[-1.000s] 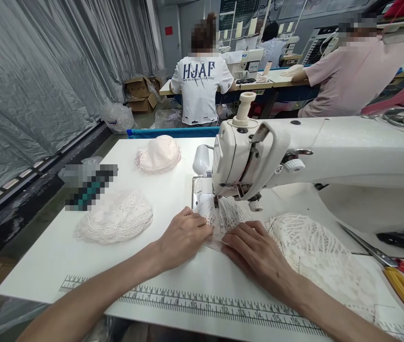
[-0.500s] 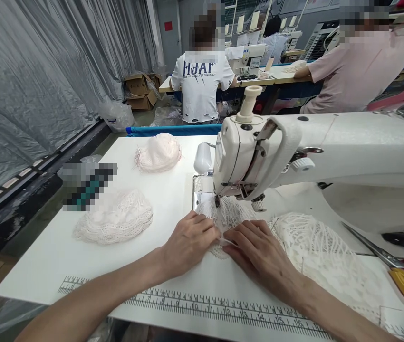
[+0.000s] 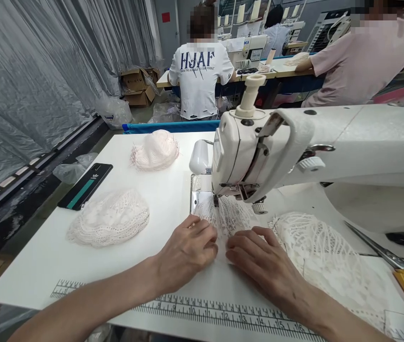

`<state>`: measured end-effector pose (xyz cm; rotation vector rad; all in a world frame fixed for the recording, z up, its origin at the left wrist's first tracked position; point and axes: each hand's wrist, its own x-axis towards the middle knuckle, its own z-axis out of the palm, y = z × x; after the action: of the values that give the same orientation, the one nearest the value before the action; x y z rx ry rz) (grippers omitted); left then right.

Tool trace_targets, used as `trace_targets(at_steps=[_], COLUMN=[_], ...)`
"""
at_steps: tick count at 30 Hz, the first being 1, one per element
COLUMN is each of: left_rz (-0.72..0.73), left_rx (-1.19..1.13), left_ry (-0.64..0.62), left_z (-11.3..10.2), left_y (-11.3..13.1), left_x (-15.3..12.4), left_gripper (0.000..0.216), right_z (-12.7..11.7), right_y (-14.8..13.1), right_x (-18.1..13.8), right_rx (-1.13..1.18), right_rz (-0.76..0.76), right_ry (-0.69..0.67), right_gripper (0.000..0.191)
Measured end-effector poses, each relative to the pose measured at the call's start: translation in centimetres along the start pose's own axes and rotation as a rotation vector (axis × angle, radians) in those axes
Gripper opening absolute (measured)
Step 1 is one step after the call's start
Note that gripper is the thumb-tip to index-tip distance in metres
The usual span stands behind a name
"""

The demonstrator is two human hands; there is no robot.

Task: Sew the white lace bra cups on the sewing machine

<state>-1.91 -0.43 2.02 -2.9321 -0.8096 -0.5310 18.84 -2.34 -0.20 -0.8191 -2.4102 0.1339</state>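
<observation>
A white sewing machine point(image 3: 294, 152) stands on the white table point(image 3: 166, 190). A piece of white lace fabric point(image 3: 226, 216) lies under its needle and spreads away to the right point(image 3: 323, 256). My left hand point(image 3: 187, 249) rests on the lace's left edge just in front of the needle, fingers curled and pressed onto it. My right hand point(image 3: 259, 259) lies beside it on the lace, fingers bent and pressing the edge down. The two hands almost touch.
Two bundles of lace sit on the table's left, one near point(image 3: 109, 219), one far point(image 3: 155, 151). A dark phone point(image 3: 85, 186) lies at the left edge. Scissors with red and yellow handles point(image 3: 398, 270) lie at right. A ruler strip point(image 3: 223, 316) runs along the front edge. Other people work at tables behind.
Both hands have slid a little toward me along the lace, staying pressed on it. The view has shifted slightly closer and down.
</observation>
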Motion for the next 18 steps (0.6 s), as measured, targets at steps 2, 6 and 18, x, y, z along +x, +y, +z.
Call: trace_targets(at_steps=[2,6,18], left_rz=[0.023,0.043,0.037], left_rx=[0.015,0.048,0.065], left_ry=[0.007,0.043,0.01], left_z=[-0.01,0.01,-0.33], left_y=[0.12,0.4,0.55], left_x=[0.04,0.06,0.14], left_gripper=[0.018,0.02,0.018], right_z=[-0.07,-0.01,0.39], right_y=[0.05,0.24,0.32], right_x=[-0.06,-0.23,-0.85], right_rx=[0.004,0.016,0.045], right_rz=[-0.04,-0.091,-0.122], right_ry=[-0.018,-0.057,-0.06], right_gripper=[0.023,0.023,0.024])
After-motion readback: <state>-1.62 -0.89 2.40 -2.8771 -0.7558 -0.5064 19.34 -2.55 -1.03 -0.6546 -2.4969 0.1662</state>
